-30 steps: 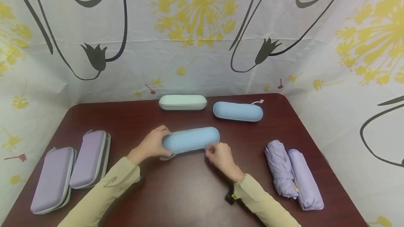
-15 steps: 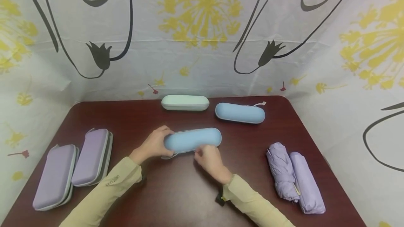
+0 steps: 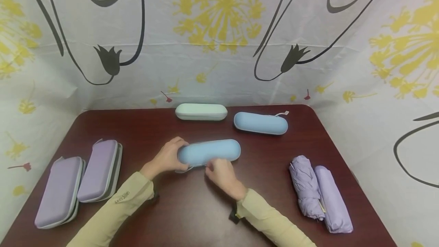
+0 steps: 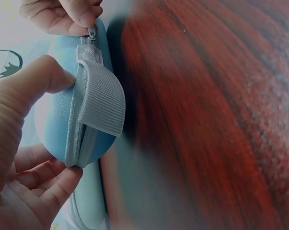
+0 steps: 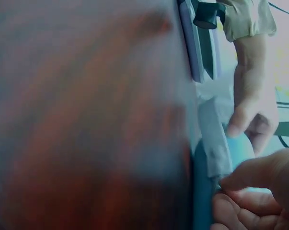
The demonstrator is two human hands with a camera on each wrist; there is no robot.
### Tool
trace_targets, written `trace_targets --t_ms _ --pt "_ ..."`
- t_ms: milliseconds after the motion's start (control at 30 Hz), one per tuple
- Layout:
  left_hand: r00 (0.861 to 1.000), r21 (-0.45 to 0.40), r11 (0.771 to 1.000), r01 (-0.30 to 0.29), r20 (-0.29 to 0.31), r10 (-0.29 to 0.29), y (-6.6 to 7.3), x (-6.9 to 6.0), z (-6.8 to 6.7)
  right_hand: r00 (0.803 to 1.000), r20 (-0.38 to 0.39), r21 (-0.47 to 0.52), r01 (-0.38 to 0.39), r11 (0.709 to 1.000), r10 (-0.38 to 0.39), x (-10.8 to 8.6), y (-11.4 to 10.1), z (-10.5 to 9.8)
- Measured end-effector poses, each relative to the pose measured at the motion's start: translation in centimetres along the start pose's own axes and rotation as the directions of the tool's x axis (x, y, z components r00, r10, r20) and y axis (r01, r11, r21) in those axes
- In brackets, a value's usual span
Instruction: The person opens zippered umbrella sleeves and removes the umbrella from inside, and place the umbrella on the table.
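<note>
1. the blue case lies on the desk in front of the person, its long axis running mostly left to right, the right end slightly farther away than the left.
2. the left grip is clamped on the left end, thumb on the near side, fingers round the far side.
3. the right grip is at the near long side, thumb and finger together on what looks like the zip pull, which they partly cover.
4. the key relation, as i judge it: the right grip's pinch sits on the seam, which follows the long axis along that near side, while the left grip braces one end of the same line.
5. from the right grip, the left end and its loose tab lie to the left, the right end to the right, the case's body just beyond.
6. the right grip is nearer the pull; the left thumb is just beside the tab. the two grips are near each other but apart.
7. the mint case and the other blue case lie beyond, toward the far edge, touching neither grip.
</note>
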State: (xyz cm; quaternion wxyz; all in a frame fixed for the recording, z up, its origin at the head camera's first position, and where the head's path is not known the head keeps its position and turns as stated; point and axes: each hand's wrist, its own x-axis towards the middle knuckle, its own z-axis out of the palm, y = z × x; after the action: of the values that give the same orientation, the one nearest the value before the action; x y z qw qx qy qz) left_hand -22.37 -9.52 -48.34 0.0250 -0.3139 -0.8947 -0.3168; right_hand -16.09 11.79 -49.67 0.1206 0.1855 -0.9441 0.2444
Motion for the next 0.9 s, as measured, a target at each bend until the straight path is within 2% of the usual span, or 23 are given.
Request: trace_targets --t_ms 100,267,333,400,467,567,733,900 --pt "1.0 0.0 1.0 0.003 0.003 -0.003 -0.1 0.0 -0.1 0.999 0.013 0.064 0.029 0.998 -0.03 0.6 0.6 -0.9" --pt "0.999 -0.009 1.0 0.026 0.024 -0.026 0.0 0.0 0.1 0.995 -0.098 0.13 0.021 0.991 -0.008 2.2 3.0 -3.3" --pt "0.999 -0.011 0.999 0.035 0.03 -0.035 0.1 0.0 0.1 0.994 -0.105 0.131 0.009 0.991 0.005 2.7 4.4 -4.2" --pt "0.998 -0.01 0.999 0.043 0.036 -0.042 0.1 0.0 0.1 0.999 -0.043 0.165 0.0 0.986 0.007 3.0 5.9 -4.8" --pt "0.998 -0.006 0.999 0.046 0.045 -0.046 0.1 0.0 0.1 0.998 0.055 0.195 -0.003 0.981 -0.008 3.1 7.1 -5.2" --pt "0.998 -0.015 0.999 0.036 0.06 -0.035 0.0 0.1 -0.1 0.983 0.176 0.248 -0.002 0.969 -0.043 3.0 8.2 -5.6" --pt "0.996 -0.088 0.996 0.013 0.092 -0.004 -0.6 0.5 -0.7 0.971 0.226 0.268 0.011 0.963 -0.074 2.7 8.5 -5.9" --pt "0.986 -0.18 0.983 0.04 0.165 -0.01 -1.5 1.2 -1.3 0.962 0.265 0.281 -0.018 0.959 -0.06 1.9 8.3 -6.2"
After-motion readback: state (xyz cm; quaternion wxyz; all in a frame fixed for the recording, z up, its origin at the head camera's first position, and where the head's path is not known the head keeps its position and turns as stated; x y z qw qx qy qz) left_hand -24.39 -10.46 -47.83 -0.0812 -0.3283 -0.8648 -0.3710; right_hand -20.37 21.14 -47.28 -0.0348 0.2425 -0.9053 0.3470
